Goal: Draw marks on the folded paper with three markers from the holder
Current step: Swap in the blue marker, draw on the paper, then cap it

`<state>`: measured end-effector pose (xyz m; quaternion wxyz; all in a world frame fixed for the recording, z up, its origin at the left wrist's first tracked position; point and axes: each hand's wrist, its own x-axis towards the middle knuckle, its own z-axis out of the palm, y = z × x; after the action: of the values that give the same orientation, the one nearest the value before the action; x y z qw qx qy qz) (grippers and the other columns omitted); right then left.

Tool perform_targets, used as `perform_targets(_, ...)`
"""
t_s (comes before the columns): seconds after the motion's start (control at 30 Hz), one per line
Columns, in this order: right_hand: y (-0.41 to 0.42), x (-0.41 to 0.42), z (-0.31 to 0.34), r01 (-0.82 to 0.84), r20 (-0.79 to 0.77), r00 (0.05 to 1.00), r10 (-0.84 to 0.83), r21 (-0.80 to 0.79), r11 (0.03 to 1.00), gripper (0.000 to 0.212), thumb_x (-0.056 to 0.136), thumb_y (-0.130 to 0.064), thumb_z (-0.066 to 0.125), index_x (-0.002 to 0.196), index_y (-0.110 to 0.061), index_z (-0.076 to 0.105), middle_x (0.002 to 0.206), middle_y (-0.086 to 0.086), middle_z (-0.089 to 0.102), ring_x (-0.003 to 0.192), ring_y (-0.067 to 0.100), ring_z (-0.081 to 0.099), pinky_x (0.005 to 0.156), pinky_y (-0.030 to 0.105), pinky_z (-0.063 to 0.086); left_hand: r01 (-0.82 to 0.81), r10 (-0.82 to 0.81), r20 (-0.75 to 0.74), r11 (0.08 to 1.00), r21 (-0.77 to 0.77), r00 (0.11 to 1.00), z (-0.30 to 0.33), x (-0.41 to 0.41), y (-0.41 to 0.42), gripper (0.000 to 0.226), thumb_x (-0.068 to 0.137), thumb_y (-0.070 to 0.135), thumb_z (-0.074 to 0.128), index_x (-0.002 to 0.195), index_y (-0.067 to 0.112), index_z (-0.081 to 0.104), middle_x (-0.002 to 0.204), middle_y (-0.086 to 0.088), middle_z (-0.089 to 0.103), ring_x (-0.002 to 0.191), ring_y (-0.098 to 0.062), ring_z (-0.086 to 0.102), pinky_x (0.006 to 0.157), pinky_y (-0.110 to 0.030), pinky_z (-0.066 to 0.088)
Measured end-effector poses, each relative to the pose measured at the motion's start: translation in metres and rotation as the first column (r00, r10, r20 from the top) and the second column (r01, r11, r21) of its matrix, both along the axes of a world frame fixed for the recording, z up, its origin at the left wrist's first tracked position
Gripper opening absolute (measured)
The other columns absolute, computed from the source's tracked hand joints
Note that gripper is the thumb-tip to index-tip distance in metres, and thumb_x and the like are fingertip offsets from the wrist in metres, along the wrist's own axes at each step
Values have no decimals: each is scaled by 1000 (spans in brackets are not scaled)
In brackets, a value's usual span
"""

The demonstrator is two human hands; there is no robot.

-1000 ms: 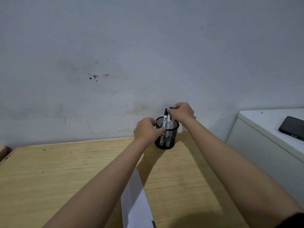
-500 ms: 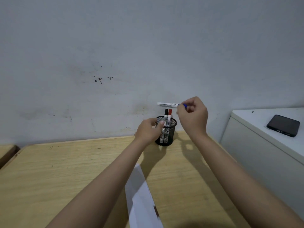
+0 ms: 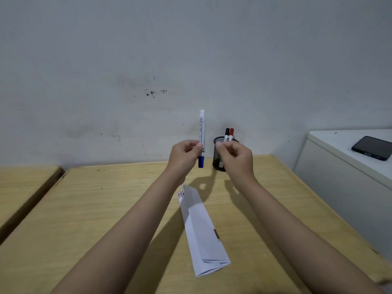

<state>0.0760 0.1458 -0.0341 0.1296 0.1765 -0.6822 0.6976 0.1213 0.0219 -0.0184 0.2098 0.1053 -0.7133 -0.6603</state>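
Head view, and the blue marker (image 3: 201, 138) is up in the air, upright, blue cap pointing down, over the far part of the counter (image 3: 84, 209). The left hand (image 3: 185, 154) pinches its barrel just above the cap. The right hand (image 3: 235, 154) sits just beside it, fingers curled in, holding nothing that I can see. Behind that hand is the mesh holder (image 3: 218, 153), with a black marker (image 3: 227, 134) and a red marker (image 3: 231, 134) standing in it. The folded paper (image 3: 201, 228) lies flat below the hands, a long strip running toward the person, with a few coloured strokes at its far end.

The cap looks to be next. Best bet: keep the left grip firm on the barrel, take the cap with the right and pull straight down, so the tip stays off the skin.

Room to work is good. Bare counter lies on both sides of the paper. The holder is close behind the right hand, so a backward jerk could tip it. A white cabinet (image 3: 339, 166) with a phone (image 3: 372, 147) stands well off to the right.
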Motion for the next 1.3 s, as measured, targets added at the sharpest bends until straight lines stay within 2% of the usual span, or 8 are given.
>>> perform_targets(0.13,-8,-2,18,-94,93,992,88,71,993,24,86,-28,68,89,-4,72,66,5,52,57,10,44,53,19,38,88,-88,7,988,-128,996,-1,13,-3,11,91,13,55,90,10,66,72,-3,61,66,-12,55,63,-22,43)
perform_targets(0.23,-15,-1,22,-119,106,989,107,108,987,20,88,-23,64,75,-7,67,55,2,44,45,7,35,43,17,29,101,-103,-5,979,-177,995,-2,20,-5,13,91,14,55,85,13,66,71,-4,60,66,-16,52,62,-23,42)
perform_targets(0.43,-13,1,18,-106,142,985,103,11,994,19,90,-21,62,78,-6,60,55,-3,56,37,-2,46,45,14,37,164,-117,147,914,-372,982,-12,27,-12,22,92,19,53,94,1,65,72,-2,62,70,-18,55,72,-31,46)
perform_targets(0.63,-13,0,1,-314,259,925,280,101,944,21,93,-26,56,83,-10,65,54,-4,53,43,7,44,47,24,36,198,-126,189,879,-434,974,-11,32,-9,27,94,20,48,91,-2,64,66,0,61,64,-16,54,66,-28,42)
perform_targets(0.83,-17,-6,-9,-211,252,949,192,53,976,26,97,-21,50,78,-7,60,51,-3,44,41,10,38,44,24,36,259,-149,246,816,-516,958,-9,34,-10,30,97,17,39,76,6,57,61,0,59,55,-13,52,56,-20,42)
perform_targets(0.97,19,-41,5,35,392,915,95,-313,949,31,98,-18,44,71,-15,57,45,-7,39,39,8,33,45,26,30,308,-146,336,806,-506,931,-30,52,-39,36,97,12,33,67,11,52,63,-3,57,57,-15,53,61,-22,43)
perform_targets(1.1,31,-42,-7,-1,360,931,53,-143,990,27,95,-24,53,70,-14,57,58,0,45,42,8,40,46,26,37,145,-17,256,859,-491,967,-45,55,-47,35,99,24,28,71,18,47,73,1,50,69,-18,53,61,-24,37)
perform_targets(1.3,0,-3,-33,-18,454,880,140,-262,965,11,88,-16,62,77,-17,61,65,1,55,57,10,51,54,30,49,160,30,281,761,-629,959,-56,37,-25,26,93,42,39,93,15,40,101,1,53,100,-22,50,92,-41,36)
